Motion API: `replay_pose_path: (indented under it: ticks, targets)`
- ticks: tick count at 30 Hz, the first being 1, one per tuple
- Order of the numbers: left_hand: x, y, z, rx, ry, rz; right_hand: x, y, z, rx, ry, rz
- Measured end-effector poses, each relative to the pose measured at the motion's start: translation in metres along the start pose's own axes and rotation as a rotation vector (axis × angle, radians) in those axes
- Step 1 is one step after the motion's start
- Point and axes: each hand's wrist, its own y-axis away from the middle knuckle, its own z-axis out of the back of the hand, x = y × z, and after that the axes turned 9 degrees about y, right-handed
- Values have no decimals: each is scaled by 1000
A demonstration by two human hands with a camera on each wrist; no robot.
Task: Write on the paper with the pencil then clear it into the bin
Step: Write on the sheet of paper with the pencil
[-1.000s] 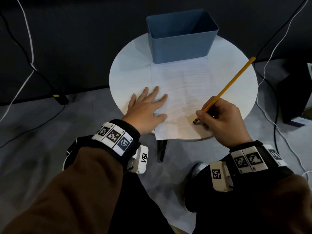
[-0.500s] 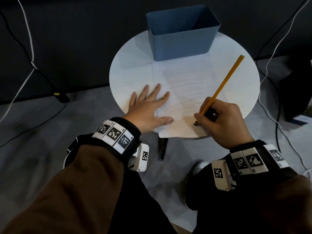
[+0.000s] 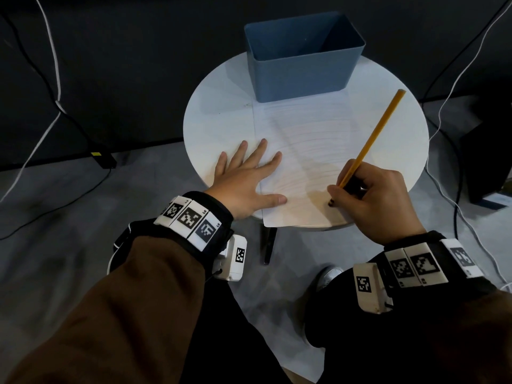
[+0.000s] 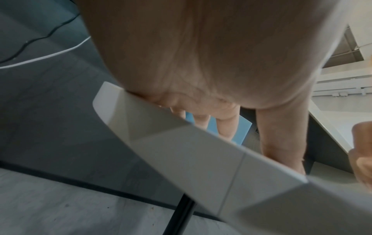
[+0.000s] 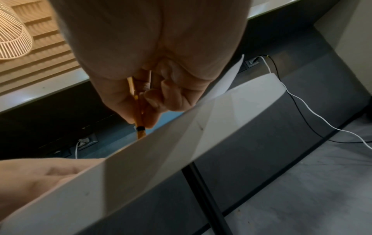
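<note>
A white sheet of paper [image 3: 302, 151] lies on the round white table [image 3: 219, 120], its far edge against the blue bin [image 3: 302, 70]. My left hand [image 3: 246, 178] lies flat with spread fingers across the paper's left edge, pressing it down. My right hand [image 3: 371, 195] pinches a yellow pencil [image 3: 376, 134] low on its shaft; the dark tip touches the paper near its front edge. In the right wrist view the pencil [image 5: 138, 117] runs between thumb and fingers down to the table rim. The left wrist view shows my straight fingers [image 4: 227, 125] before the bin.
The bin stands open at the table's far side, with nothing seen inside. Black and white cables [image 3: 454, 87] run over the grey floor on both sides. A dark box [image 3: 487, 162] stands right of the table. A black table leg [image 3: 268, 245] shows below the front rim.
The pencil has swung more upright, and its tip has shifted slightly along the paper's front edge. My left thumb slid a little further onto the paper. The view has tilted slightly.
</note>
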Motion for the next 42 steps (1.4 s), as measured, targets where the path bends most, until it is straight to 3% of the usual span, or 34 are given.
replay_pose_path:
  ticks: [5, 11, 18, 24, 30, 36, 42]
  targets:
    - [-1, 0, -1, -13, 2, -2, 10, 2, -9, 56, -10, 63]
    - [0, 0, 0, -9, 3, -2, -3, 2, 1, -8, -11, -12]
    - [0, -1, -1, -2, -24, 2, 12, 5, -11, 51, -27, 52]
    - [0, 0, 0, 1, -14, 7, 0, 3, -1, -31, -25, -24]
    - [-1, 0, 0, 7, -31, 3, 9, 6, -10, 46, -50, 25]
    - [-1, 0, 2, 23, -33, 11, 3, 4, -1, -16, 5, -29]
    - [-2, 1, 2, 21, -34, 5, 19, 7, -18, 56, -64, 60]
